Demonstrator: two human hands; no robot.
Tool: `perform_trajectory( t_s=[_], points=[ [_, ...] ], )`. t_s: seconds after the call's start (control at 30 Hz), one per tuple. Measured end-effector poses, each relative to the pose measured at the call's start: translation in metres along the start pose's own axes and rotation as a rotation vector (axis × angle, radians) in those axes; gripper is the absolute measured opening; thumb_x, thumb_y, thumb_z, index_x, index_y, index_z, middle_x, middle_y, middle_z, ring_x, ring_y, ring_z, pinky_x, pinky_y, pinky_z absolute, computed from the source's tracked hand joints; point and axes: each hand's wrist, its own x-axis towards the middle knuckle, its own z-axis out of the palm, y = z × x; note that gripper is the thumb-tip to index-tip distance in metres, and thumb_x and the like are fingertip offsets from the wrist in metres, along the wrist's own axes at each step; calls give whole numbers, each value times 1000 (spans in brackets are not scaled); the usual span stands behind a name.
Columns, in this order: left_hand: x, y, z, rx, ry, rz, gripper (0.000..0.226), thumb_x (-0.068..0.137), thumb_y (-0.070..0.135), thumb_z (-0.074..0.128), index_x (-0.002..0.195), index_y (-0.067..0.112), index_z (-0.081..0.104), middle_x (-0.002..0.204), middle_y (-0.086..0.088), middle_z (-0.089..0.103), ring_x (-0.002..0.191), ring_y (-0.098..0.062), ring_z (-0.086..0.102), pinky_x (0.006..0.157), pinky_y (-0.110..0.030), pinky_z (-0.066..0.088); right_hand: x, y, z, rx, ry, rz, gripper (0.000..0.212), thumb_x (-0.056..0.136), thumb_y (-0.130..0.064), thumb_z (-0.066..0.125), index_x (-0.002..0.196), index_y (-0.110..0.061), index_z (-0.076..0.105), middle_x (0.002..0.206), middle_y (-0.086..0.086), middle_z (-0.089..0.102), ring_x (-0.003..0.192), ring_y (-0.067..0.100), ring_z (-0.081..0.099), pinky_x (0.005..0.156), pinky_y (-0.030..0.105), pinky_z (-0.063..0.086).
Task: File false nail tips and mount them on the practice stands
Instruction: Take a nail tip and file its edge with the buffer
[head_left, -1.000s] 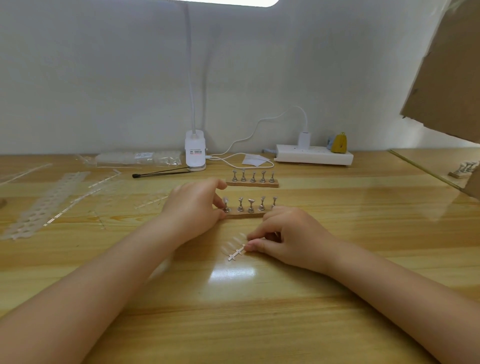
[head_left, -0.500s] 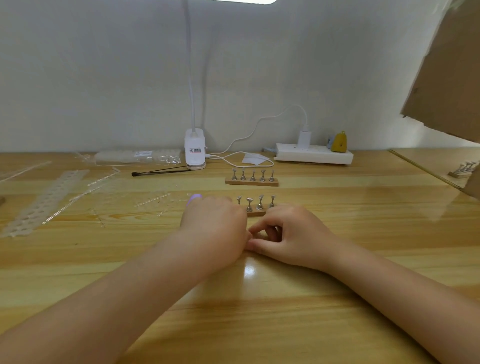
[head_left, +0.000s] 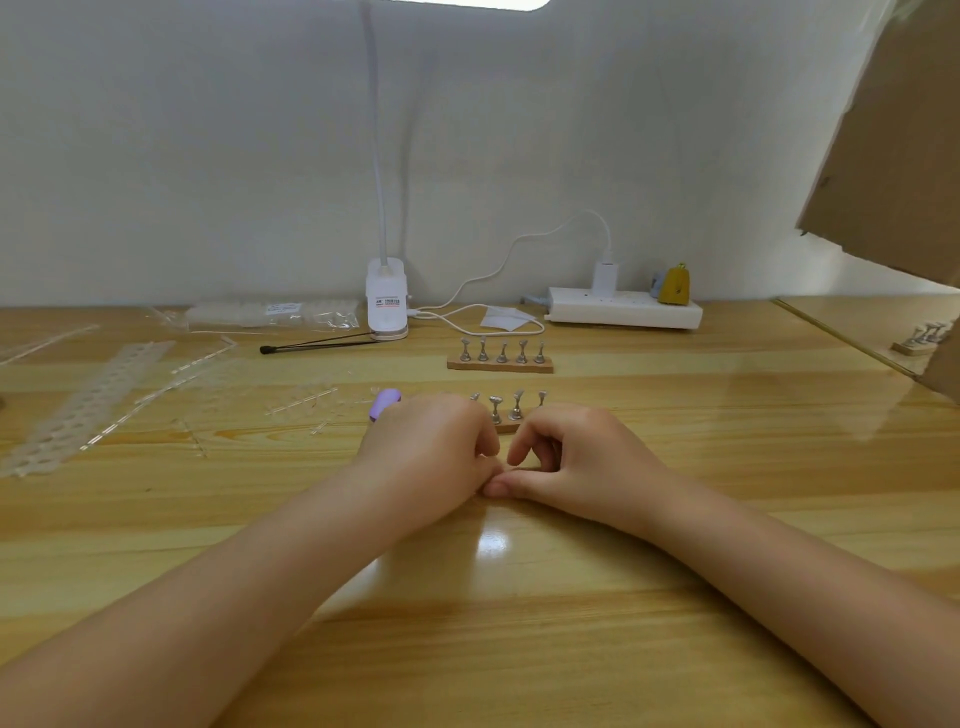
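Both hands meet fingertip to fingertip on the desk (head_left: 571, 597) before the near practice stand (head_left: 506, 415). The left hand (head_left: 431, 457) grips a purple file (head_left: 385, 403); whether the curled right hand (head_left: 576, 462) holds anything cannot be told.

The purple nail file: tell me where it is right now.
In the head view the purple nail file sticks out from behind the left hand, left of centre on the table, beside the nearer practice stand.
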Motion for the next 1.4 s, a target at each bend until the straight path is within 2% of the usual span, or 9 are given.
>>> perform_trajectory(
  t_s=[0.07,0.13,0.33,0.47,0.6,0.73,0.83,1.1,1.4],
  points=[
    [1,-4,1,-181,42,5,3,86,34,65,85,34,62,93,15,65,90,-10,56,98,-39,39,-1,1,1,-24,40,9,35,69,-53,77,82,-22,66,62,-10,46,60,5,44,57,25,35],
    [4,-9,0,-371,65,-7,16,84,25,67,75,34,59,81,16,63,83,-5,59,92,-36,44,-1,2,2,-29,94,19,32,76,-53,71,83,-21,67,62,-9,47,59,7,45,57,28,38],
    [12,-21,-1,-726,153,43,12,83,17,73,83,28,69,77,9,71,74,-2,65,69,-17,52,1,1,0,150,111,39,22,91,-24,63,77,-10,70,65,4,61,60,13,50,61,35,43],
    [12,-22,3,-731,281,88,18,89,22,66,106,25,69,87,12,71,80,-1,63,68,-17,51,1,-3,0,332,138,88,21,93,-20,61,80,-9,71,58,-2,50,51,2,38,52,15,31],
    [9,-22,4,-541,383,186,24,84,28,71,107,26,69,97,15,67,81,-4,60,72,-11,42,1,-6,-1,389,162,98,21,94,-19,59,81,-7,71,60,5,50,54,5,39,54,19,33],
    [7,-20,6,-419,505,288,29,76,28,79,103,20,72,102,9,67,90,-14,60,83,-41,49,2,-7,-1,468,177,126,22,94,-17,58,79,-7,71,51,-10,51,51,-1,42,53,13,34],
    [7,-18,7,-372,590,336,27,72,28,83,95,16,74,103,4,69,98,-22,64,83,-50,49,2,-5,-1,526,176,140,24,94,-12,56,75,-8,70,45,-21,52,48,-7,49,52,4,35],
    [5,-14,14,-322,677,396,12,70,19,84,73,17,73,89,6,72,87,-22,65,77,-48,49,3,-6,0,560,174,162,25,93,-11,56,71,-7,67,43,-18,49,45,-5,46,50,5,35],
    [4,-12,13,-690,472,162,9,79,17,76,76,20,68,74,12,66,80,-5,60,78,-31,48,1,-10,0,322,188,29,25,92,-12,57,74,5,60,66,15,52,62,17,43,60,31,36]
  ],
)
